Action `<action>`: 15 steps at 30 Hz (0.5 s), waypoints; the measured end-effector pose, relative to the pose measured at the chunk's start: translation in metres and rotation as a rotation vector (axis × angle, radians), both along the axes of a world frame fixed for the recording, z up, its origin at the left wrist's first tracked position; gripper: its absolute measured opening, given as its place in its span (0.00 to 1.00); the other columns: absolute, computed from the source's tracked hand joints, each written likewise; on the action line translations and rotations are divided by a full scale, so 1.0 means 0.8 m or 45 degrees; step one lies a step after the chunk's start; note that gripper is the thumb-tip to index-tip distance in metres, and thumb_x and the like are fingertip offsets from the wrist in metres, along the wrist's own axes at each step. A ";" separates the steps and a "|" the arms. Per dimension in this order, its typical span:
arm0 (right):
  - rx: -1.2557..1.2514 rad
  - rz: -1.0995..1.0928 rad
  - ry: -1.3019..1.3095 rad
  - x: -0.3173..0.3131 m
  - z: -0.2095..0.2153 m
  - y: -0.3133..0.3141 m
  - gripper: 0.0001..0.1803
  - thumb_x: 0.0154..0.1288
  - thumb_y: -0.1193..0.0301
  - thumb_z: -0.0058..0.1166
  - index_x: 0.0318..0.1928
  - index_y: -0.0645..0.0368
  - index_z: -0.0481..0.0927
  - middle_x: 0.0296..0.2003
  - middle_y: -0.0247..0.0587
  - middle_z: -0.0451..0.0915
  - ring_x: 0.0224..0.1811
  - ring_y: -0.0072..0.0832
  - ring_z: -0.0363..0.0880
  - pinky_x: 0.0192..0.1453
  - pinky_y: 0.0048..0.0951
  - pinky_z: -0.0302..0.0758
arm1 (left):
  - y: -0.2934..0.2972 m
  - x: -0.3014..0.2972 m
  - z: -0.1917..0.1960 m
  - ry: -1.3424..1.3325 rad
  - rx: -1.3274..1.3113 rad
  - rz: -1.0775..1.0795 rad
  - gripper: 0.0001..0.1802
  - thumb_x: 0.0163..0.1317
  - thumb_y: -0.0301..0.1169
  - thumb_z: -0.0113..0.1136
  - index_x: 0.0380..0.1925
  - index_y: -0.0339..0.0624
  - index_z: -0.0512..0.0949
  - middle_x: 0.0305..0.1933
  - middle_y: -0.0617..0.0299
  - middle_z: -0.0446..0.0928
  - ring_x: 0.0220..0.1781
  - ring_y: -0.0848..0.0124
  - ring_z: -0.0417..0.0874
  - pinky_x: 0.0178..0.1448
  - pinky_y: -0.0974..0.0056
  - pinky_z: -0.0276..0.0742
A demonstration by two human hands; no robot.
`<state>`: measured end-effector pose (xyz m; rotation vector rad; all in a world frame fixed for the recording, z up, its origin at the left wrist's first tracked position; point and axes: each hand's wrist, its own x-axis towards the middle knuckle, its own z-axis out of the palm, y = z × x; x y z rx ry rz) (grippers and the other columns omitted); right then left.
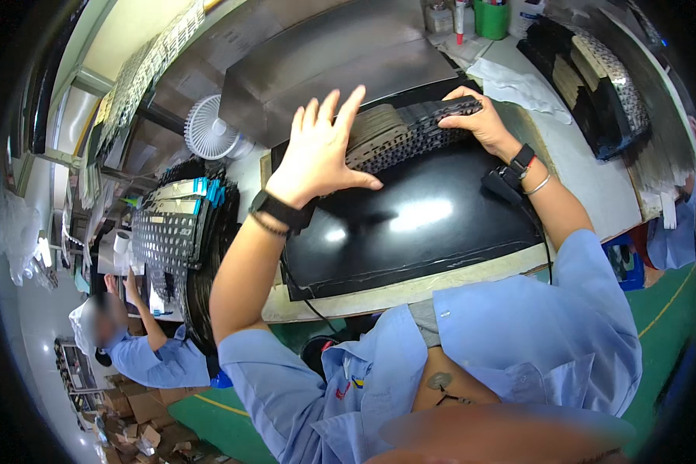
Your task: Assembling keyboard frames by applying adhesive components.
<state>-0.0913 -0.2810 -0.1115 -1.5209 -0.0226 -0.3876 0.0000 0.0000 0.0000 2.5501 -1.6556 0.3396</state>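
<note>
On a glossy black mat (441, 240) stands a long bundle of thin black sheets with rows of holes (398, 143), its middle part brownish. My right hand (483, 127) grips the right end of this bundle, thumb on the near side and fingers over the top. At the bundle's left end my left hand (313, 158) is held up with fingers and thumb spread and nothing in it. It hides that end, so I cannot tell whether it touches the sheets. Each wrist wears a black band, and dark cords run from both toward the table's front edge.
Behind the bundle rises a metal panel (325, 62). A white fan (213, 127) and stacked perforated sheets (166, 232) stand at left. A white cloth (522, 89), a green cup (491, 19) and another sheet bundle (588, 85) lie right. A co-worker (158, 359) sits far left.
</note>
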 end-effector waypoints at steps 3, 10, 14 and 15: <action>0.020 -0.026 0.005 0.000 0.001 0.003 0.17 0.48 0.78 0.69 0.39 0.59 0.77 0.32 0.30 0.82 0.35 0.15 0.79 0.44 0.17 0.75 | -0.013 0.035 -0.006 0.372 0.161 0.259 0.60 0.34 0.48 0.78 0.66 0.48 0.53 0.48 0.43 0.76 0.52 0.51 0.79 0.54 0.56 0.75; -1.053 -0.249 -0.312 -0.009 0.096 -0.001 0.53 0.33 0.55 0.77 0.63 0.56 0.64 0.53 0.44 0.71 0.52 0.32 0.72 0.60 0.34 0.67 | -0.015 0.067 -0.016 0.250 0.177 0.233 0.44 0.35 0.48 0.77 0.52 0.39 0.69 0.46 0.48 0.77 0.51 0.53 0.79 0.53 0.56 0.75; -1.984 -0.105 0.001 0.008 0.076 0.017 0.56 0.29 0.51 0.76 0.63 0.54 0.64 0.41 0.44 0.77 0.47 0.42 0.77 0.52 0.39 0.71 | -0.018 0.057 -0.013 0.246 0.151 0.172 0.40 0.35 0.45 0.78 0.46 0.38 0.68 0.44 0.49 0.77 0.49 0.53 0.79 0.50 0.55 0.76; -1.990 -0.101 -0.011 0.012 0.078 0.015 0.56 0.29 0.51 0.76 0.63 0.54 0.64 0.41 0.44 0.77 0.47 0.42 0.77 0.52 0.39 0.71 | -0.017 0.056 -0.012 0.287 0.175 0.202 0.39 0.34 0.44 0.78 0.44 0.38 0.67 0.44 0.48 0.77 0.48 0.52 0.79 0.50 0.54 0.76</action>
